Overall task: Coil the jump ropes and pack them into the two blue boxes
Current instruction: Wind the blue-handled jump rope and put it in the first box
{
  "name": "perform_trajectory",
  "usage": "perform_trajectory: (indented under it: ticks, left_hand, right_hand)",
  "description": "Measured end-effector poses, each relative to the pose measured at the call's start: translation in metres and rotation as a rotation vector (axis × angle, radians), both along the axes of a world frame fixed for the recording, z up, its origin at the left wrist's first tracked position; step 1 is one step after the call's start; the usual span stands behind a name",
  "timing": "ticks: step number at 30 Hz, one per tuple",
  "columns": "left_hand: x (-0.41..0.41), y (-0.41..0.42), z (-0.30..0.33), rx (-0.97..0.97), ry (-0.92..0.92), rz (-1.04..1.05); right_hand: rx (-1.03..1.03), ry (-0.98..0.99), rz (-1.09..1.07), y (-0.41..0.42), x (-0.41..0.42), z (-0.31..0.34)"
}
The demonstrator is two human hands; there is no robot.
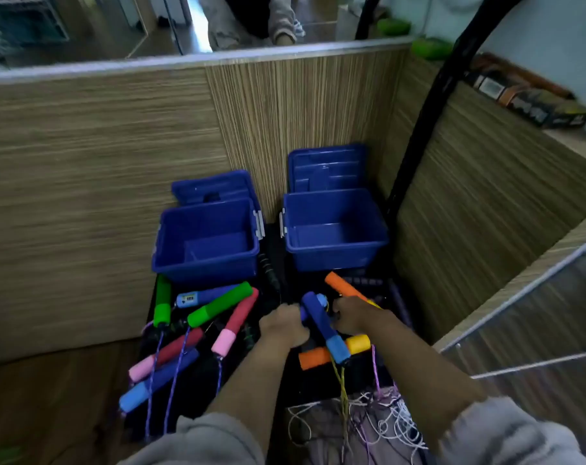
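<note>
Jump ropes (217,310) crowd before two open blue boxes (206,239), cords (368,417) tangled.

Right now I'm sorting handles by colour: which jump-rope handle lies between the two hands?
The blue handle with the light-blue end, running diagonally between the left hand and right hand. The other blue-and-light-blue one lies untouched at far left.

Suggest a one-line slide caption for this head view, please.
Both hands, left and right, reach among foam-handled jump ropes before two empty, open blue boxes.
</note>
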State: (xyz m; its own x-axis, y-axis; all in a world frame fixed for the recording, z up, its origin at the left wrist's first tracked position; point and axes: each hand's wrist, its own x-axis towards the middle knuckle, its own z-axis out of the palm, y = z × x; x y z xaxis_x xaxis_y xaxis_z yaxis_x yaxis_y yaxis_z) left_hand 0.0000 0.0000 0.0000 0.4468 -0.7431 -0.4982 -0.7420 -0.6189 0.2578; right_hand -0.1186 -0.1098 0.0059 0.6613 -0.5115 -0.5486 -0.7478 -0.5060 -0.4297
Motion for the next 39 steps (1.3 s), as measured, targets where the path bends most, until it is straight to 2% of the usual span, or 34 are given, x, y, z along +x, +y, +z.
perform_trajectory:
  ticks: [7,11,17,20,26,32,39]
  left_hand:
    - [0.017,-0.006,-0.050,0.015,-0.141,-0.009]
    - [0.016,-0.001,-0.067,-0.007,-0.202,-0.044]
    - [0.032,-0.002,-0.059,-0.146,-0.097,0.042]
    - [0.045,0.001,-0.050,-0.224,-0.010,0.076]
    - [0.057,0.026,-0.051,-0.333,0.187,0.176]
    - [0.053,0.044,-0.065,-0.373,0.269,0.226]
    - [0.048,0.053,-0.079,-0.416,0.233,0.184]
  right_hand:
    - [-0.010,0.000,-0.028,0.008,0.008,-0.048]
    - [0.007,-0.070,-0.097,0.012,0.006,-0.066]
    - [-0.003,-0.197,-0.177,0.003,-0.003,-0.055]
    - [-0.059,-0.236,-0.085,-0.001,-0.009,-0.040]
    - [-0.297,-0.111,0.193,-0.004,-0.010,-0.028]
    - [-0.293,-0.095,0.396,0.012,0.018,-0.046]
    - [-0.297,-0.153,0.407,0.018,0.046,-0.075]
